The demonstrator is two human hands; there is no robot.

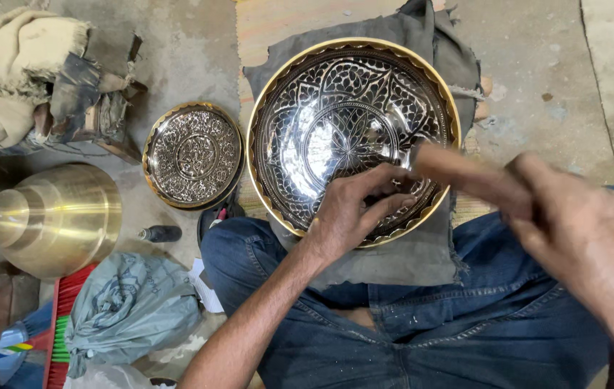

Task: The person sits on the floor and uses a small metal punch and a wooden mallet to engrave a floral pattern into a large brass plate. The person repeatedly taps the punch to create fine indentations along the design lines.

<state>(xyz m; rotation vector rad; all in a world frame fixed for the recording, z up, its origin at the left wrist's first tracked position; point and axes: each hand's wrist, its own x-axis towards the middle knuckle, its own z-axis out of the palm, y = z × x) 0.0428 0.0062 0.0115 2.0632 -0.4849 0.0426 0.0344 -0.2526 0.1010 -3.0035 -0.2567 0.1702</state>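
A large engraved metal bowl [350, 115] with a brass rim and black floral pattern rests on a grey cloth [422, 252] over my lap. My left hand [354, 209] lies on the bowl's near inner edge with fingers pinched together, seemingly on a small tool that I cannot make out. My right hand [588, 230] is raised to the right of the bowl and grips a wooden handle [469, 176], blurred, whose end hangs over the bowl's right rim.
A smaller engraved plate [193, 155] lies on the concrete floor to the left. A brass bell-shaped vessel [55, 216] lies further left. Bundled cloth [19, 72], a grey-green plastic bag [130, 306], a small dark bottle [161, 233] and a red broom [62, 324] surround my left knee.
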